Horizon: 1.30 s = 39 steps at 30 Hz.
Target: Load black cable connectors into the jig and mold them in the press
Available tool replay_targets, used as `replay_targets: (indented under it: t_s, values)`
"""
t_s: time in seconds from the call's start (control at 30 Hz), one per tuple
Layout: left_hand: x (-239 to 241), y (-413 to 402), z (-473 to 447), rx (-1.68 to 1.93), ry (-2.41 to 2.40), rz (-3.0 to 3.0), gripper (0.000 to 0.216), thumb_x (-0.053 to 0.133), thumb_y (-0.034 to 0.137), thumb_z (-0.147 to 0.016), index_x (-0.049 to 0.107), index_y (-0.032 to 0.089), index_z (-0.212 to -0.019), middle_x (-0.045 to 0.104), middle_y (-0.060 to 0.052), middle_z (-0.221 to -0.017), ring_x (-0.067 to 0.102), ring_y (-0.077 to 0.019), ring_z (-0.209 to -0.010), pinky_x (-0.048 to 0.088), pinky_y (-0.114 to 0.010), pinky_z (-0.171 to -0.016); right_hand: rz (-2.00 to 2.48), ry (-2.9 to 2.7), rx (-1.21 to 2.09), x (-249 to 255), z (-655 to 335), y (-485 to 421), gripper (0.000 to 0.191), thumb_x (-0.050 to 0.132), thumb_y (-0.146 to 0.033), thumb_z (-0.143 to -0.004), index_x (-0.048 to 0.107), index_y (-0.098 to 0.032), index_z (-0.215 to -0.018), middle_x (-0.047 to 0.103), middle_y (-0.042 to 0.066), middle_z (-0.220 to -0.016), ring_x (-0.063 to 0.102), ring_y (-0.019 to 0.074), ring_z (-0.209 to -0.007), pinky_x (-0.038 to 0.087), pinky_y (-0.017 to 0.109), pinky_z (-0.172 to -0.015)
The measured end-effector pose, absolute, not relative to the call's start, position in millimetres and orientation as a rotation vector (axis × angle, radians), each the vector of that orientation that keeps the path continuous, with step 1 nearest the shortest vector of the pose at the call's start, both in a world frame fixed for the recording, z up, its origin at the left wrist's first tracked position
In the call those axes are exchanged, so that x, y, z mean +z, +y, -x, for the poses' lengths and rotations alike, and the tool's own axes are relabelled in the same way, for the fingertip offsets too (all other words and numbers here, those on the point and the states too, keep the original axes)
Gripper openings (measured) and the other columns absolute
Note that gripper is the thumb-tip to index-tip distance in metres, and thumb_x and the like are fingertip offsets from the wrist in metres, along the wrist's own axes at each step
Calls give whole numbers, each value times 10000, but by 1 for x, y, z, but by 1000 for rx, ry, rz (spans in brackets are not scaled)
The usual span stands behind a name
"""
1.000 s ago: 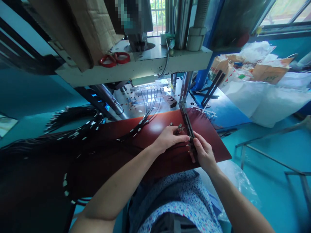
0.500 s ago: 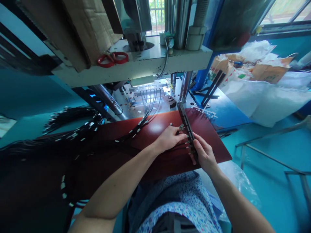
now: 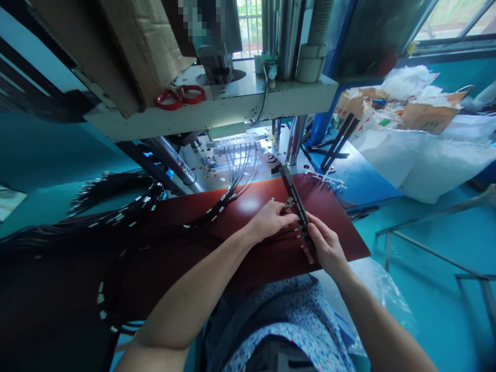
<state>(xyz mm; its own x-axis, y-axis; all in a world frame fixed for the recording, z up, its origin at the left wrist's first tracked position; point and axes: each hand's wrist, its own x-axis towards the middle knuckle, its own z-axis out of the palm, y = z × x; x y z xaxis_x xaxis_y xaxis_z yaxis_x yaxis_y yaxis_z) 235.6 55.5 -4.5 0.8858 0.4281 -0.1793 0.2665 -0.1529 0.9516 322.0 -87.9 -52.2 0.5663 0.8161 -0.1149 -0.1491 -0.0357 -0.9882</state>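
A long dark bar [image 3: 293, 195] with small metal connectors along its left side is tilted above the reddish-brown board [image 3: 248, 204]. Near its lower end, my right hand [image 3: 325, 240] is closed around it, thumb on top. My left hand [image 3: 271, 221] is at the bar's left side, fingers pinched on a small metal connector [image 3: 289, 203]; its cable is mostly hidden under the hand. Black cables with pale ends [image 3: 211, 212] lie across the board to the left of my hands. Several thin cables [image 3: 242, 165] run from there into a clear, lit fixture [image 3: 236, 150] in the press.
The press's pale plate [image 3: 232, 103] spans overhead between metal columns [image 3: 296, 139]. Red-handled scissors [image 3: 180, 97] rest at its edge. A small metal block [image 3: 270, 161] sits behind the bar. White plastic scrap [image 3: 325, 178] and dark strips [image 3: 341, 142] lie right. A cable bundle [image 3: 120, 194] hangs left.
The bar's far end has shifted slightly left, closer to the small metal block. Both hands keep nearly the same place and hold.
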Motion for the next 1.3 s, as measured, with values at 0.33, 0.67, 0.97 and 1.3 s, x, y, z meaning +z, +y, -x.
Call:
replay_targets:
  t_s: [0.33,0.67,0.97,1.3]
  values:
    - [-17,57,-225,337,529,-1456,241,665,332,-655,562,145,-768,526,46,-603,420,-61,-491,293,-188,-458,1448,-667,837,-51,-319,-87,603,521,-514,-835,470,-153,-1315,511,-53,-483,420,87,-323,358,192,-280]
    - [-10,55,-228,217,667,-1295,189,646,280,-637,526,135,-616,369,81,-406,262,-24,-339,134,-198,-356,1374,-632,851,-53,-320,-91,569,553,-489,-826,490,-158,-1285,527,-50,-505,427,83,-330,359,190,-281]
    - [-7,59,-229,242,680,-1279,242,682,329,-562,554,133,-622,363,90,-408,269,-29,-351,134,-211,-384,1448,-708,862,-53,-320,-92,584,528,-503,-839,474,-177,-1320,510,-52,-497,416,81,-333,346,192,-292]
    - [-16,67,-223,472,552,-1178,315,755,323,-558,552,127,-696,523,50,-609,422,-39,-505,298,-189,-487,1443,-683,855,-51,-320,-88,581,548,-498,-831,488,-159,-1299,511,-50,-497,416,78,-327,342,185,-285]
